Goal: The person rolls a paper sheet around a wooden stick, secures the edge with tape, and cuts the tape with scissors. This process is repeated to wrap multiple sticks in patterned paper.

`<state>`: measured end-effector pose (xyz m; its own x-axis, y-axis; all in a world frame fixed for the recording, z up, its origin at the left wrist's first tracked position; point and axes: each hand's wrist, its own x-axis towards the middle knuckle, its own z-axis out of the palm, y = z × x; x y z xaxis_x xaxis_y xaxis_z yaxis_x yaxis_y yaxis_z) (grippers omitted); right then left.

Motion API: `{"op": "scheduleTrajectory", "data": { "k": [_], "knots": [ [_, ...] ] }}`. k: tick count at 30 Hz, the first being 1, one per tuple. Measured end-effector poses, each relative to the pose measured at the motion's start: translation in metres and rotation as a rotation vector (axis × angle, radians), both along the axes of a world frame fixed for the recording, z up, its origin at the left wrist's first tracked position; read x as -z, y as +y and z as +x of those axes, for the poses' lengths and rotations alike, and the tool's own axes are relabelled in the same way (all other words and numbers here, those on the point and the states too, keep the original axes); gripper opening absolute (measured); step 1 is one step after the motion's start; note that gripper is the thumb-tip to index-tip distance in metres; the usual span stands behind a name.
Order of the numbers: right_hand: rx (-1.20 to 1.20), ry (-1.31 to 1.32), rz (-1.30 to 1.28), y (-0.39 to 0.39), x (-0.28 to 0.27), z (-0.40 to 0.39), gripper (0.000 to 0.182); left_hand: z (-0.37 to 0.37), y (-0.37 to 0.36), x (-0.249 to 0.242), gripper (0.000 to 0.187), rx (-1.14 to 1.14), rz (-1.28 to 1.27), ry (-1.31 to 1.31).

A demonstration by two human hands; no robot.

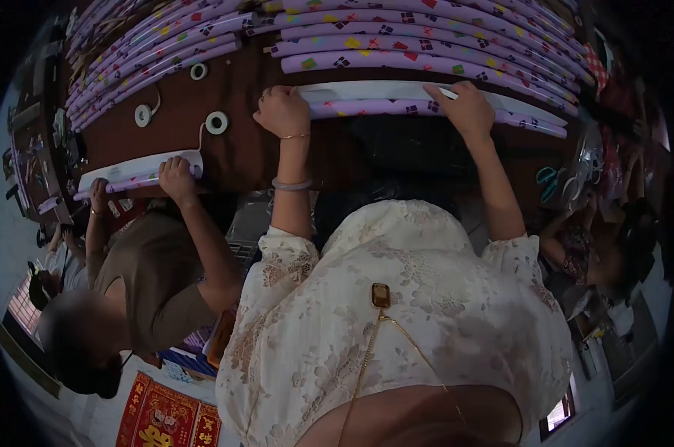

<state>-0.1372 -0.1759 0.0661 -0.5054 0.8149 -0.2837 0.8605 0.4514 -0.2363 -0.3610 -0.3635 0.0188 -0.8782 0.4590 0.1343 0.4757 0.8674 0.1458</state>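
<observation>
A sheet of purple gift wrapping paper [382, 108] with a colourful printed pattern lies partly rolled at the table's front edge, its white back [367, 91] showing along the far side. My left hand [283, 112] is closed on the left end of the roll. Toward the right part of the same roll, my right hand [467, 112] is closed with thumb and fingers at the paper's white edge. A small pale piece shows by the right fingertips; whether it is tape or paper I cannot make out.
Many finished-looking purple rolls [426, 61] lie stacked across the back. Tape rolls [216, 123] sit on the brown table [240, 160] at left. There a co-worker's hands [177, 179] hold another paper roll [140, 167]. Scissors [549, 182] lie at right, near another person.
</observation>
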Motion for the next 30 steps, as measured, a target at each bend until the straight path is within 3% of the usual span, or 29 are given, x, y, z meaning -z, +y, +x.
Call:
{"op": "scheduleTrajectory", "data": {
  "k": [9,13,15,19,24,30],
  "knots": [
    [-0.082,0.069,-0.080,0.059,0.013,0.070,0.061,-0.002,-0.001,0.003,0.011,-0.004,-0.066,-0.011],
    [-0.046,0.110,-0.096,0.088,0.006,0.109,0.057,-0.004,-0.001,-0.001,0.012,-0.015,-0.074,-0.025],
    [0.076,0.061,-0.310,0.097,-0.004,0.117,0.046,-0.004,-0.002,0.000,0.013,-0.026,-0.055,-0.032],
    [0.065,0.030,-0.298,0.105,-0.002,0.122,0.045,-0.003,0.000,-0.003,0.014,-0.026,-0.076,-0.019],
    [0.043,0.040,-0.009,0.096,0.015,0.119,0.054,-0.004,0.000,-0.003,0.015,-0.031,-0.100,-0.008],
    [0.119,-0.017,0.138,0.078,0.012,0.105,0.050,-0.005,0.000,-0.006,0.015,-0.029,-0.102,-0.041]
  ]
}}
